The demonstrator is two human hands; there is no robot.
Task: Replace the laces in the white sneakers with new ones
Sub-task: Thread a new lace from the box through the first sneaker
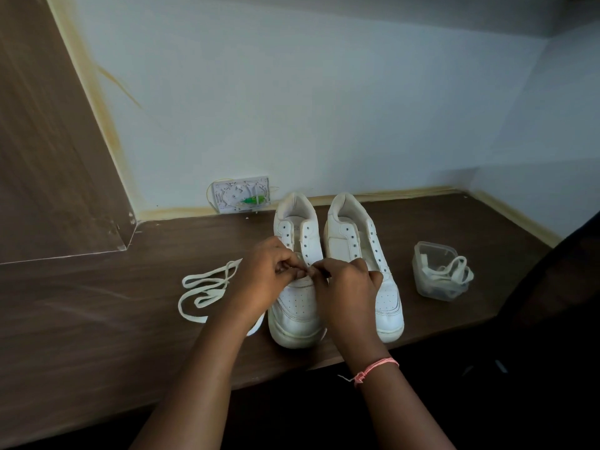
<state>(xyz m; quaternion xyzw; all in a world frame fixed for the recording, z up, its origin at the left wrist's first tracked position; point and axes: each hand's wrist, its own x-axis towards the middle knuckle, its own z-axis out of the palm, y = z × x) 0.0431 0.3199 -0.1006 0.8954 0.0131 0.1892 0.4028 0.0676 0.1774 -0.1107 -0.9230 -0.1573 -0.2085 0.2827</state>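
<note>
Two white sneakers stand side by side on the brown table, toes toward me: the left sneaker [297, 306] and the right sneaker [363, 254], both with bare upper eyelets. My left hand [266, 277] and my right hand [345, 280] meet over the left sneaker's lower eyelets, fingers curled and pinching a white lace there. Most of that lace is hidden under my fingers. A loose cream lace [204, 287] lies coiled on the table left of my left hand.
A clear plastic container [435, 271] with a white lace spilling out sits right of the sneakers. A white wall box [242, 194] with a green part leans against the back wall. The table's front edge [292, 371] runs below the toes.
</note>
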